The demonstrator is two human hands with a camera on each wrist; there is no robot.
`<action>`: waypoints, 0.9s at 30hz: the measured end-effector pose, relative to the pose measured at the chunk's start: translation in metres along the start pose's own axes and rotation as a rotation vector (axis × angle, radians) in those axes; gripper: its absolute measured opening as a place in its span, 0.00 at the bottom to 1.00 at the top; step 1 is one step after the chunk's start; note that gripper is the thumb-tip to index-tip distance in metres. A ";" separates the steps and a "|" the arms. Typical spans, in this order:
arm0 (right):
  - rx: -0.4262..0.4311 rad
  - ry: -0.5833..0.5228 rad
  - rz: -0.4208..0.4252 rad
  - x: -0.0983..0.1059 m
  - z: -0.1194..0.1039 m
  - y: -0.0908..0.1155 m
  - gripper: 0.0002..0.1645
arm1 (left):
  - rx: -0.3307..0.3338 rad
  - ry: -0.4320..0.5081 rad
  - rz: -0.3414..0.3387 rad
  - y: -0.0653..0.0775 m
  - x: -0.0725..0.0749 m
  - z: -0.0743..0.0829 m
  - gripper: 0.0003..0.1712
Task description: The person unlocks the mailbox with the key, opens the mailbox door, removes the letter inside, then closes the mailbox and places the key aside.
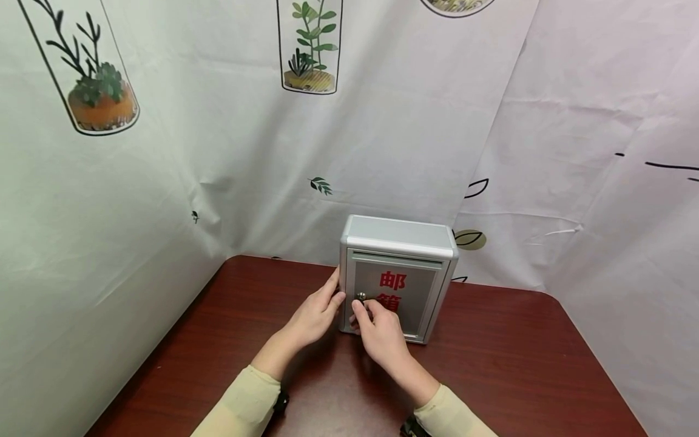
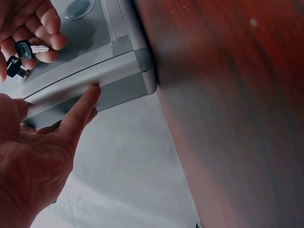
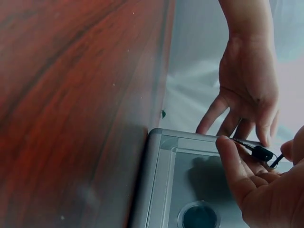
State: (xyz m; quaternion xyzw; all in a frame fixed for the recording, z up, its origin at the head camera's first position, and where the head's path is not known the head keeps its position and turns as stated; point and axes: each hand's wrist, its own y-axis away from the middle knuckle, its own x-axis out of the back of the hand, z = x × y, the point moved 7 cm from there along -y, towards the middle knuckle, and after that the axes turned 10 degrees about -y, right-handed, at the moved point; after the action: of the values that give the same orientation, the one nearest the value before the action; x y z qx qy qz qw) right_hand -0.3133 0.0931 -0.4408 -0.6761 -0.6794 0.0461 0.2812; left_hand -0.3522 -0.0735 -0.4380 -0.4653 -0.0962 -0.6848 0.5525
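Note:
A grey metal mailbox (image 1: 398, 230) with red characters on its front door stands upright on the table. At the left of the door is a small round lock (image 1: 361, 296). My left hand (image 1: 312, 315) rests against the box's left side, fingers extended along it and thumb at the front edge. With thumb and forefinger, my right hand (image 1: 382, 337) pinches a black-headed key (image 2: 13, 66) at the lock. A second black-headed key (image 2: 31, 49) hangs from the same ring, lying across the right hand's curled fingers. In the right wrist view the thumb partly hides the pinched key.
The dark red wooden table (image 1: 491, 364) reaches back to a white cloth backdrop (image 1: 246, 152) printed with plants, which also encloses both sides. A round window (image 3: 198, 216) sits low in the mailbox door, and a slot (image 1: 398, 260) runs along its top.

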 end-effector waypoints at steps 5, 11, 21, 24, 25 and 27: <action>-0.078 -0.142 -0.031 -0.005 0.019 -0.002 0.26 | -0.005 -0.001 0.006 0.000 0.001 0.000 0.39; -0.127 -0.277 -0.055 -0.008 0.014 -0.001 0.27 | -0.007 -0.001 0.004 -0.001 0.002 0.001 0.38; -0.292 -0.507 -0.072 -0.013 0.007 0.005 0.27 | -0.009 -0.001 0.006 0.000 0.002 0.000 0.38; -0.303 -0.544 -0.067 -0.015 0.009 0.006 0.27 | -0.006 0.000 0.004 0.000 0.002 0.000 0.38; -0.304 -0.558 -0.067 -0.015 0.009 0.006 0.27 | -0.005 0.000 0.003 0.000 0.002 0.000 0.38; -0.306 -0.597 -0.069 -0.017 0.010 0.006 0.28 | -0.005 0.002 0.002 0.000 0.002 0.000 0.38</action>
State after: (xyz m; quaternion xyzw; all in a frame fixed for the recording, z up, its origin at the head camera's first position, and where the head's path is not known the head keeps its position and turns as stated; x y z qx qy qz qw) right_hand -0.3130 0.0810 -0.4569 -0.6437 -0.7535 0.1297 -0.0334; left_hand -0.3518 -0.0748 -0.4369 -0.4661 -0.0934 -0.6850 0.5521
